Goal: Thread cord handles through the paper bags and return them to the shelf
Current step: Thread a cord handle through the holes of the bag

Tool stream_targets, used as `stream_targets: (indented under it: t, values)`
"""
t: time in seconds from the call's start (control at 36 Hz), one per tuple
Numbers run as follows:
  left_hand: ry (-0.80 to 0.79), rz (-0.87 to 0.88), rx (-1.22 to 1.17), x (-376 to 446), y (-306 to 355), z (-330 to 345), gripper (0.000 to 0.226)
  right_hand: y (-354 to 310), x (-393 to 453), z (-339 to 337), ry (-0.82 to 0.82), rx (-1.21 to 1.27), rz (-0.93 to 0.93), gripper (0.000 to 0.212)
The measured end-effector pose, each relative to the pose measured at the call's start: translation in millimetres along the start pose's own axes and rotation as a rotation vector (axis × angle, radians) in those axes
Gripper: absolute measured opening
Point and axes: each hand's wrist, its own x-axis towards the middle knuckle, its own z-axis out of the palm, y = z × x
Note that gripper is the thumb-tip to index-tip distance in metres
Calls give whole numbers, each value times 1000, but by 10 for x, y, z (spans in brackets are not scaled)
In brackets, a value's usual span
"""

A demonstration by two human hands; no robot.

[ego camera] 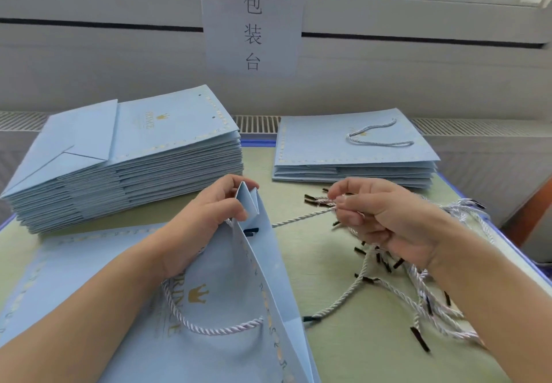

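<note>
While my left hand [206, 218] pinches the top folded edge of the pale blue paper bag [239, 308], holding its mouth up off the tabletop [343, 278], my right hand [385, 218] grips one twisted white cord [298, 218] near its end, fingers curled round it. That cord runs taut from the right hand to the upper part of the bag's side, where a black tip shows at the paper; I cannot tell whether it has passed through a hole. One handle [206, 323] already loops across the bag's printed face, so I judge this to be the second handle going in.

A loose tangle of spare cords [418, 293] with black tips lies under and beside the right wrist. Toward the back left sits a tall stack of unthreaded bags [134, 158], and to the back right a short stack of finished bags [352, 149], the top one showing its handle.

As I read it, the bag is light, stiff card that creases if squeezed, so holding it by the reinforced top fold is best. The cord looks soft and limp, and only its hard tip should steer; I would pinch just behind the tip. The tangle could snag and drag neighbours along.
</note>
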Motion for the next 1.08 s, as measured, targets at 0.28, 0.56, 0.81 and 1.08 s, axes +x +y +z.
stream_targets:
  t: [0.28,0.56,0.81,1.08]
  values:
    - [27,6,42,-3,1,-41,52,-257,-189,-404,-114,393,-365,22]
    - [32,-25,16,4,10,-98,51,-347,-253,-933,-35,775,-619,20]
    - [28,-43,-97,-3,51,-127,54,-207,-205,-210,173,6,-629,6]
    - [7,-31,-105,-1,44,-145,53,175,-137,388,-224,-513,-339,11]
